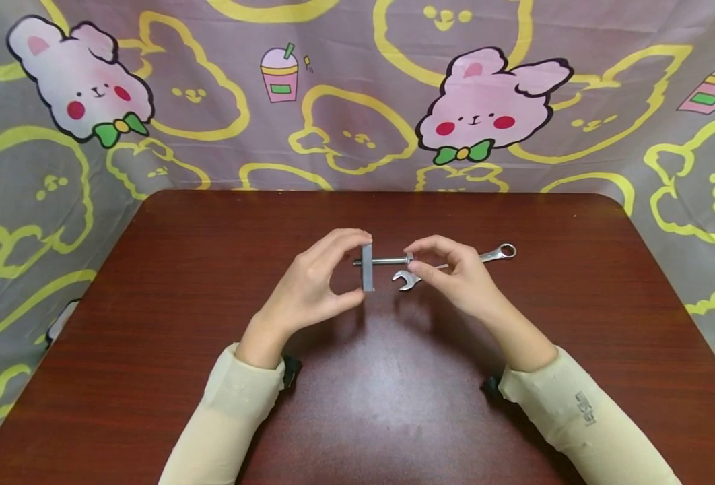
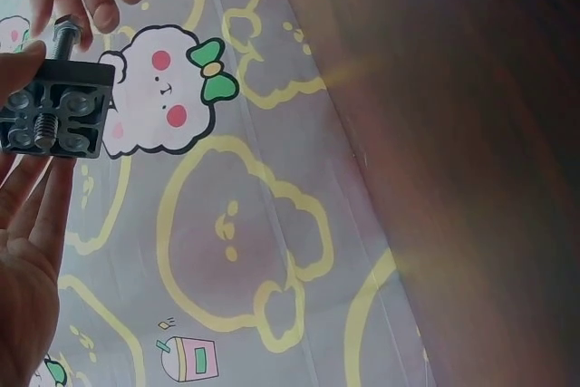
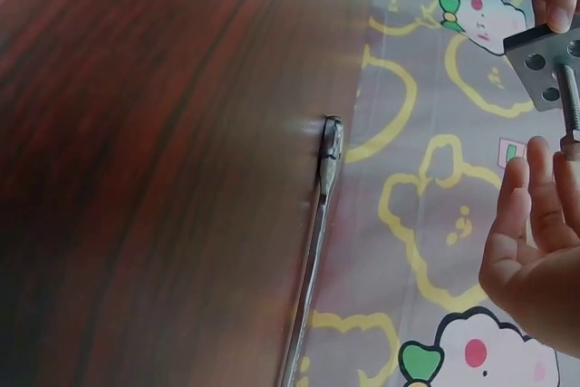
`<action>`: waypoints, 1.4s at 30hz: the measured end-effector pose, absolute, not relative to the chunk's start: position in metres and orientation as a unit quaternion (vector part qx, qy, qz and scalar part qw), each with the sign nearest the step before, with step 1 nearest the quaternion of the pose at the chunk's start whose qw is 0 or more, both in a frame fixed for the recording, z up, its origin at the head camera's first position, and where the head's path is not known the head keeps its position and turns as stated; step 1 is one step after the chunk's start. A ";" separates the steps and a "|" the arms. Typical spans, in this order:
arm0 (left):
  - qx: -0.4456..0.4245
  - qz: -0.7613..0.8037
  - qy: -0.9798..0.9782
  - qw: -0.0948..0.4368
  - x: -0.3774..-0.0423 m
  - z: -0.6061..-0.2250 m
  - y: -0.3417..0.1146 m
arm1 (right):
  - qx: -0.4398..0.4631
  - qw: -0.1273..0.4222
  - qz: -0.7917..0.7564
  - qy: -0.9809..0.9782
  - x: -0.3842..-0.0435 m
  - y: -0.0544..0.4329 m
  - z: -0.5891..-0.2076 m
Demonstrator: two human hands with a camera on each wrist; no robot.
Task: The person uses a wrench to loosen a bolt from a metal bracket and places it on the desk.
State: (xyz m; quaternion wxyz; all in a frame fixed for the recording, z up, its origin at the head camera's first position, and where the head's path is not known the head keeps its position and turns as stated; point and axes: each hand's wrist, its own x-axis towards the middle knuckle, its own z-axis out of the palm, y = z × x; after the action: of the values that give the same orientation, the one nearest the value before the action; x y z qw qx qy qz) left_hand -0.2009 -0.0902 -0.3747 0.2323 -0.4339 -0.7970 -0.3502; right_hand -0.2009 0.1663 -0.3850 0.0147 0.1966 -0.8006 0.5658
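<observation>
My left hand [image 1: 312, 281] holds a small grey square metal plate [image 1: 367, 275] upright, fingers at its top edge and thumb at its lower edge. A long hex bolt [image 1: 389, 261] runs through the plate's middle, its threaded end poking out on the left face. At the bolt's head end, my right hand [image 1: 457, 273] pinches it between thumb and fingers. Round holes show near the plate's corners [image 3: 535, 62] in the right wrist view. From the left wrist view, the plate's other face [image 2: 56, 108] is ribbed, with the bolt's threads standing out of it.
A combination wrench [image 1: 505, 252] lies on the brown table [image 1: 212, 249], its middle hidden behind my right hand and its open end left of that hand. Behind the table hangs a curtain [image 1: 357, 60] printed with cartoon animals, which also runs along both sides.
</observation>
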 end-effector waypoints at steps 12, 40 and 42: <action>-0.438 -0.347 -0.796 0.232 -0.201 -0.376 -0.091 | 0.166 -0.015 0.559 -0.812 -0.206 0.164 -0.386; -0.449 -0.342 -0.790 0.241 -0.200 -0.373 -0.088 | 0.179 -0.035 0.559 -0.809 -0.204 0.168 -0.387; -0.450 -0.342 -0.789 0.241 -0.200 -0.373 -0.088 | 0.179 -0.038 0.565 -0.805 -0.203 0.168 -0.385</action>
State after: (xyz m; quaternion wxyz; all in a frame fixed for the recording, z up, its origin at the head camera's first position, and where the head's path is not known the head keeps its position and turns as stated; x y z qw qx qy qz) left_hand -0.1999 -0.0885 -0.3731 0.2415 -0.4495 -0.7893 -0.3416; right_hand -0.2028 0.1677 -0.3852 -0.0385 0.1794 -0.8047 0.5645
